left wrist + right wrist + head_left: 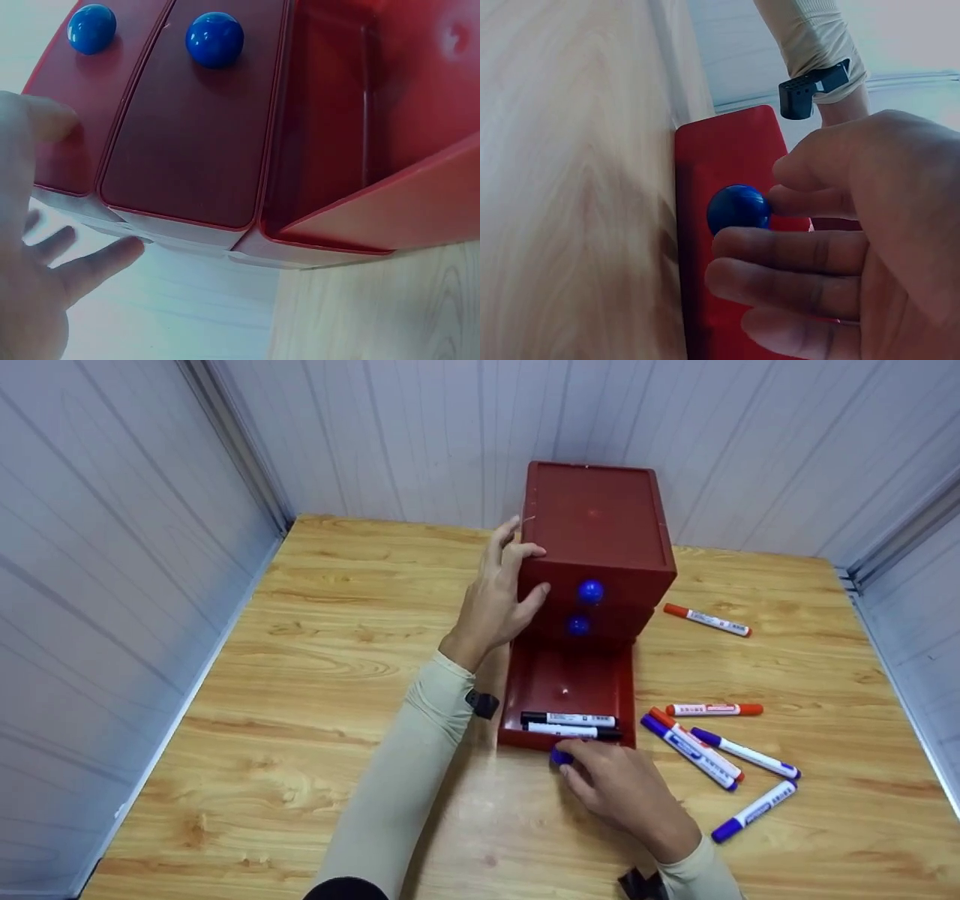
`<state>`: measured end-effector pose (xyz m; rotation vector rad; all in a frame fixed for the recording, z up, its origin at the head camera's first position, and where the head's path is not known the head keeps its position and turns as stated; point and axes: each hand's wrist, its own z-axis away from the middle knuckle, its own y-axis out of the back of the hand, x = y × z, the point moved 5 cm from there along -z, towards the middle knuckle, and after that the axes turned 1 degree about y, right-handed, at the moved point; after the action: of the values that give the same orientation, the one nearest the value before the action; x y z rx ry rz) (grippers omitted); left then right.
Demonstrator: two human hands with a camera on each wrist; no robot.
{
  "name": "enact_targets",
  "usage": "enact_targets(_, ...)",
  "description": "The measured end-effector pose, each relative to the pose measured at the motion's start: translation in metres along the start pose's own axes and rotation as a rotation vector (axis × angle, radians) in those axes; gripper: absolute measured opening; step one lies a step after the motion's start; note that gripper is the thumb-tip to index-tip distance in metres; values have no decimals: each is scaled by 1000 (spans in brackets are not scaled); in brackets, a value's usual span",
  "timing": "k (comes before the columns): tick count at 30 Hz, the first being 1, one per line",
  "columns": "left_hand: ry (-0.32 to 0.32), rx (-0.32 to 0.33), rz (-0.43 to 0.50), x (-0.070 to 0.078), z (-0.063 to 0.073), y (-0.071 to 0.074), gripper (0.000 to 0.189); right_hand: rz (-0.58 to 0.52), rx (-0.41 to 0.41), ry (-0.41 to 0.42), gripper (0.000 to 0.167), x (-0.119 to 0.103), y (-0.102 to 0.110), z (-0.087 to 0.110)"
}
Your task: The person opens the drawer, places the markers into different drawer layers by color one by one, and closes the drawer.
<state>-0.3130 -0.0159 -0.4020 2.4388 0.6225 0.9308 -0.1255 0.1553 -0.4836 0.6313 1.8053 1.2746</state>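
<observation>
A dark red drawer cabinet [592, 521] stands on the table, its bottom drawer [566, 675] pulled out. Two white markers with black caps [581, 720] lie near the drawer's front wall. At that front is a blue round knob [739, 210]. My right hand [634, 791] has its thumb and fingertips around this knob. My left hand [495, 592] rests at the cabinet's left front corner with fingers spread. Its thumb [52, 120] lies against the top drawer's front, while the other fingers reach along the side.
Two upper drawers are closed, with blue knobs [591, 592] on their fronts. Right of the cabinet lie several loose markers: an orange-capped marker [707, 619] at the back, another orange-capped one [714, 709], and a blue-capped marker [754, 811] nearer me. Pale panel walls [420, 442] enclose the table.
</observation>
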Motion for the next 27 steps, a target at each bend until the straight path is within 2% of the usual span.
enact_targets(3,-67,17,-14,2,-2,1,36,0,-23,-17,26,1,-2,0)
enact_targets(7,-91,27,-23,4,-3,1,34,-16,-41,-35,28,2,-4,-1)
enact_targets(12,-94,20,-52,5,-4,-3,36,-16,-37,-33,32,5,-6,0)
enact_targets(18,-66,3,-106,6,-4,-5,38,-55,-22,-19,34,6,-10,1)
enact_targets(27,-73,12,-53,7,-7,-6,39,-103,5,-19,34,10,-12,1)
